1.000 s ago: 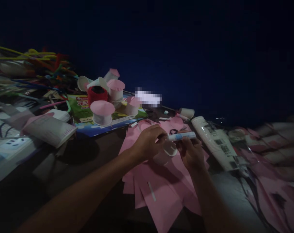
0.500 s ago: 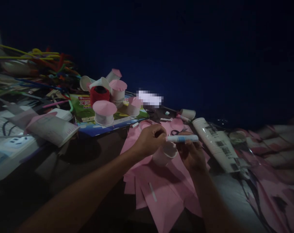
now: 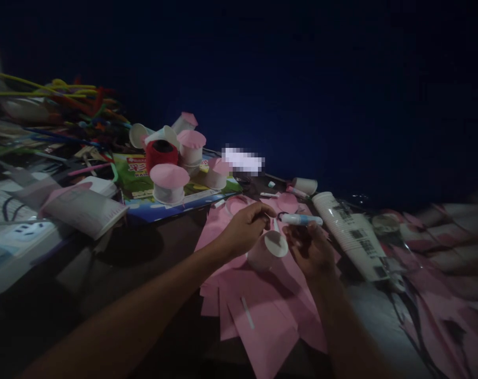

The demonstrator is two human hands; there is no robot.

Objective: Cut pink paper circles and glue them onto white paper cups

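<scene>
A white paper cup [image 3: 262,255] stands on pink paper sheets [image 3: 258,300], its opening facing up and toward the right. Just above its left rim is my left hand [image 3: 249,229], fingers curled together; a small pale piece [image 3: 276,225] shows beside the fingertips, too small to name. My right hand [image 3: 312,250], to the right of the cup, is closed on a white and blue tube [image 3: 301,219] held nearly level above the cup. The tube's left end is apart from my left fingers. Behind it lie dark scissor handles [image 3: 282,215], partly covered.
Cups with pink tops [image 3: 170,179] and a red roll [image 3: 162,155] stand on a colourful packet [image 3: 144,202] at the left. A power strip [image 3: 26,237] and tipped cup [image 3: 85,210] lie farther left. Stacked cups [image 3: 349,237] lie at the right, near more pink paper [image 3: 440,316].
The tube has moved slightly up and away from my left fingers, which have lifted a little. The cup's opening is less covered.
</scene>
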